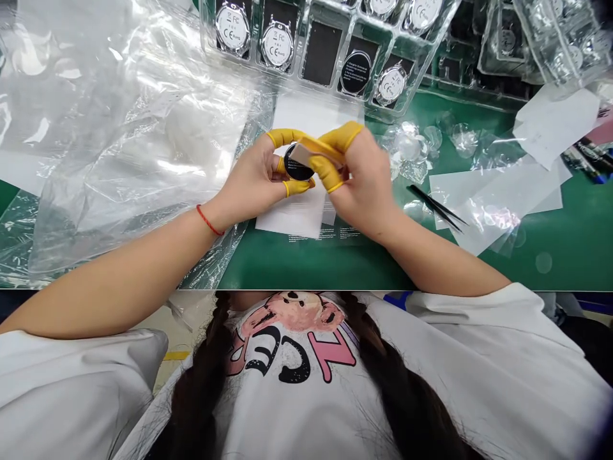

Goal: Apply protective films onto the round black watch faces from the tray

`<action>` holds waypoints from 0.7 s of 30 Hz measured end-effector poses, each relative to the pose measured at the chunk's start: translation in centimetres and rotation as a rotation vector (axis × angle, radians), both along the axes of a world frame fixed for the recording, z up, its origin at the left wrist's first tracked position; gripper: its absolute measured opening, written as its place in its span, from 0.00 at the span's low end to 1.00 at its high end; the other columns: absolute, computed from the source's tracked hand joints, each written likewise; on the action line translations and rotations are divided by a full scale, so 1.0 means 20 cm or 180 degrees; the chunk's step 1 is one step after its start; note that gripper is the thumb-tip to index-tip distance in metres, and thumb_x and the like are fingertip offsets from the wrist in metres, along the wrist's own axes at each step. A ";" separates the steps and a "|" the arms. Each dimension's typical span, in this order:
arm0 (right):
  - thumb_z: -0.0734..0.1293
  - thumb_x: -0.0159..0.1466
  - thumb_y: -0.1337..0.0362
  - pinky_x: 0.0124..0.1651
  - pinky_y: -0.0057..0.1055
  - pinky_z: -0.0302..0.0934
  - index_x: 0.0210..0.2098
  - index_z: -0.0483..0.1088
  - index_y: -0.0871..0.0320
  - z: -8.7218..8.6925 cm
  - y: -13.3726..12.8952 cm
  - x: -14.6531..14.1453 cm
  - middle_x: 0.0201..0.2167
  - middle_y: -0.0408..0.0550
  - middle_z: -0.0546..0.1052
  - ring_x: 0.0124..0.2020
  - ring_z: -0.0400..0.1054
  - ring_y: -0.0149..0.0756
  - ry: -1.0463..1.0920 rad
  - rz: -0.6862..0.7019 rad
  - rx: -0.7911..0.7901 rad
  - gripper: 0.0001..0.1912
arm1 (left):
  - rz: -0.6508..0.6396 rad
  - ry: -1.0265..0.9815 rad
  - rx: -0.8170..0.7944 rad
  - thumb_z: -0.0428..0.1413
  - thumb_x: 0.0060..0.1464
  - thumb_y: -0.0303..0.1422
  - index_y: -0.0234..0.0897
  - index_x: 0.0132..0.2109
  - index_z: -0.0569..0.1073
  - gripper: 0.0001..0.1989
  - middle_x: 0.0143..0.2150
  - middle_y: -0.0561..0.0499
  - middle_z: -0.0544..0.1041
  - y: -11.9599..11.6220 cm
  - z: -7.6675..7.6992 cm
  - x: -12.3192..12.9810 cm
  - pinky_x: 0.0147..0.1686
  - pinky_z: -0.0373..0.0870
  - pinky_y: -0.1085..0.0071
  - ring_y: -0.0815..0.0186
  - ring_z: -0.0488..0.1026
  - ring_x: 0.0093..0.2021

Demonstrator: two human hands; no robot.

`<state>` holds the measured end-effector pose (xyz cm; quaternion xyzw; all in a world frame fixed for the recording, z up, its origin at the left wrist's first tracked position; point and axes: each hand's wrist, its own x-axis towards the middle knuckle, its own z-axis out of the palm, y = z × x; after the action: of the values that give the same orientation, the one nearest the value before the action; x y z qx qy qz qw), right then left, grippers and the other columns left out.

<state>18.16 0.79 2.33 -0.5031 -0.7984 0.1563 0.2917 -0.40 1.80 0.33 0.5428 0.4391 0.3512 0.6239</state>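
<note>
Pinching a round smartwatch [295, 171] over white paper [290, 217] while the right hand [366, 179] squeezes a tan block [303, 154] over it, the left hand [253, 176] looks partway through, one tray pocket [322, 54] lacking a watch.

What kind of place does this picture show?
Probably a watch assembly or packing workshop: a clear tray holds watch-like pieces, black tweezers lie nearby, and yellow finger cots are worn.

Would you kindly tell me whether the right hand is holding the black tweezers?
No, the black tweezers lie on the green table, apart from the right hand.
</note>
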 end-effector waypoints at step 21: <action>0.51 0.74 0.55 0.51 0.50 0.64 0.50 0.70 0.46 -0.09 -0.04 0.04 0.44 0.47 0.75 0.48 0.68 0.43 -0.0873 0.0421 0.0549 0.18 | -0.0110 0.0005 0.0153 0.69 0.40 0.25 0.37 0.51 0.68 0.30 0.34 0.55 0.79 0.02 -0.01 0.00 0.30 0.67 0.75 0.71 0.76 0.32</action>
<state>18.96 -0.10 0.54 -0.4392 -0.8725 0.0360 0.2112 -0.46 2.20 0.08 0.5655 0.4215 0.3503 0.6162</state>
